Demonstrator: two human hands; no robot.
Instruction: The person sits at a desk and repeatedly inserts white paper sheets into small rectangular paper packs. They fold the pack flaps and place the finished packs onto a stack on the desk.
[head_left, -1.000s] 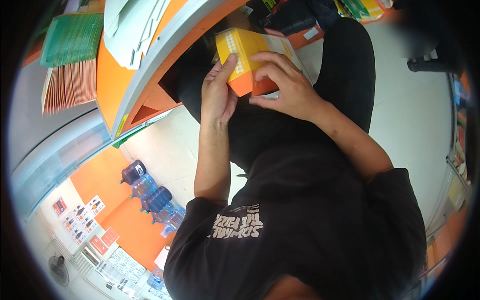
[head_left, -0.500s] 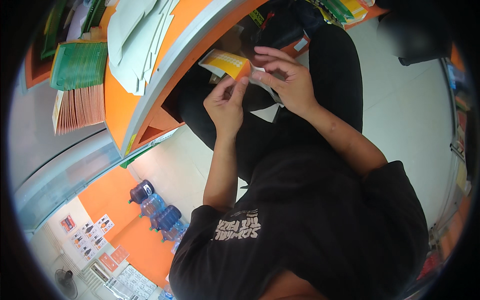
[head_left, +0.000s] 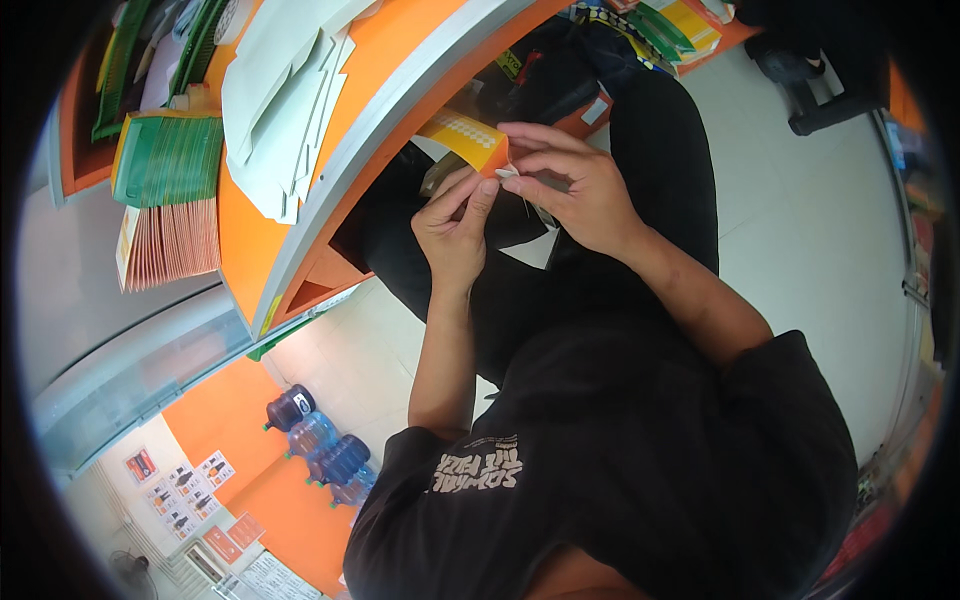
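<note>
Over my lap, both hands hold a small yellow-and-orange cardboard carton [head_left: 473, 138] with rows of pale dots on it. My left hand [head_left: 452, 228] pinches its near side between thumb and fingers. My right hand [head_left: 580, 190] has thumb and fingertips at the orange end, pressing a small pale flap there. Both thumbs nearly meet at that end. The carton's far end lies close to the table edge, and its underside is hidden.
On the curved orange table [head_left: 255, 235] lies a pile of pale flat card pieces [head_left: 285, 110]. Left of it stands a stack of green folded cartons [head_left: 168, 165]. Large water bottles [head_left: 315, 435] stand by the orange wall. A person's foot [head_left: 790, 65] shows at the upper right.
My right fingers have come closer to the carton's orange end, where the pale flap now shows less. The carton has turned slightly, and the whole view has shifted a little.
</note>
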